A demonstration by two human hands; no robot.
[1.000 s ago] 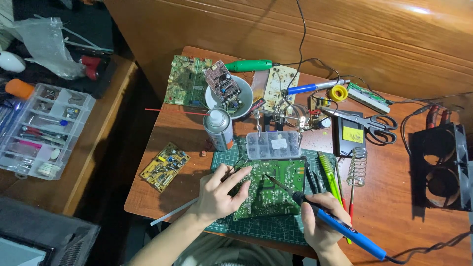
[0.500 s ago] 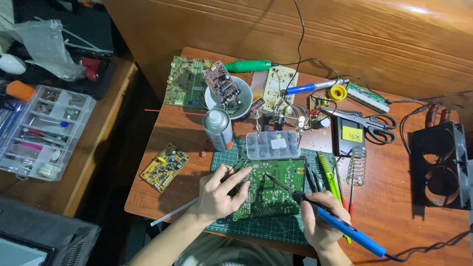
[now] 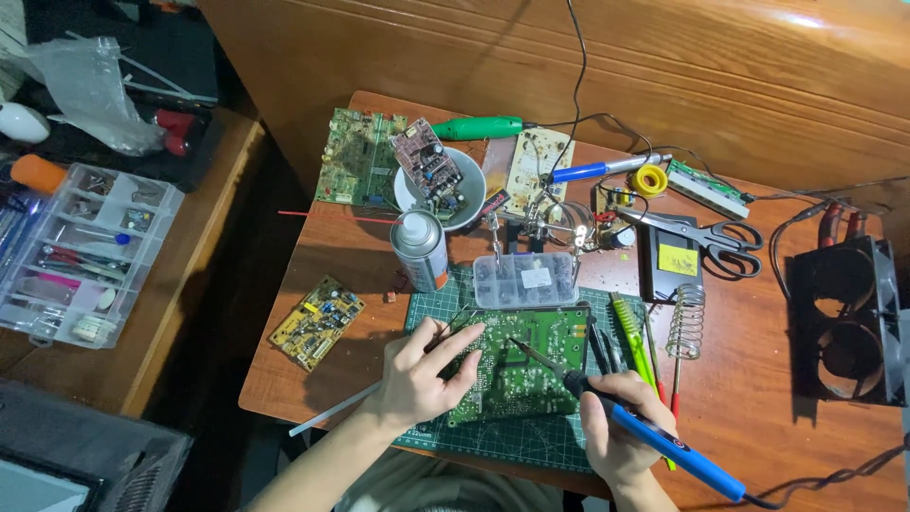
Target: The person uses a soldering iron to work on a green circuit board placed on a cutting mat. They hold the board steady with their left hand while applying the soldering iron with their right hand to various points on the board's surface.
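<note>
A green circuit board (image 3: 531, 356) lies solder side up on a dark green cutting mat (image 3: 502, 441). My left hand (image 3: 417, 374) rests on the board's left edge, fingers pinching a thin strand of solder wire over it. My right hand (image 3: 621, 431) grips a blue-handled soldering iron (image 3: 654, 441). Its dark tip points up and left and touches the board near the middle.
A spray can (image 3: 420, 248), a clear parts box (image 3: 524, 280), a white bowl holding a board (image 3: 436, 180), scissors (image 3: 701, 232), a coil iron stand (image 3: 689, 320) and a small yellow board (image 3: 318, 320) crowd the wooden table. A black double fan (image 3: 844, 318) sits right; a clear organizer (image 3: 81, 251) left.
</note>
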